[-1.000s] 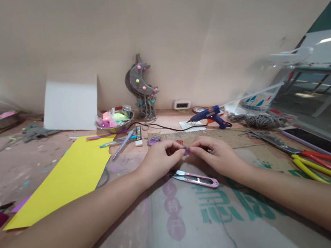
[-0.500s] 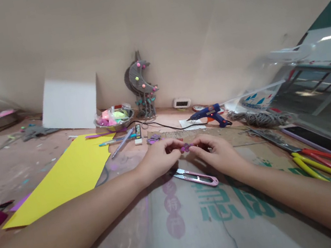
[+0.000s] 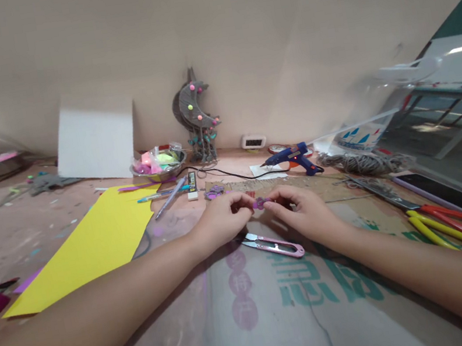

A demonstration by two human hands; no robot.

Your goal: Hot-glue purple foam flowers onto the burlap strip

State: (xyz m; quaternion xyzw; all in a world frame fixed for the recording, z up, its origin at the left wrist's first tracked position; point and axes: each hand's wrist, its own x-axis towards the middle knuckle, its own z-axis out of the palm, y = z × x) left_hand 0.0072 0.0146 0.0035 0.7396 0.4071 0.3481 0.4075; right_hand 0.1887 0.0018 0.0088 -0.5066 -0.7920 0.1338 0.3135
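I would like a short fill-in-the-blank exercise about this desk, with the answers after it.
The left hand and right hand hold a small ____ piece.
The big scissors have one red handle and one ____ handle.
The grey ornament is shaped like a crescent ____.
The glue gun is dark ____.
Missing words: purple; yellow; moon; blue.

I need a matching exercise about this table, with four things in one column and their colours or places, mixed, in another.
Things:
1. small purple piece
2. glue gun
3. large scissors
4. small snips

Colours or places:
A. pink handles
B. between the fingertips of left hand and right hand
C. red and yellow handles
D. blue

Pairs: 1-B, 2-D, 3-C, 4-A
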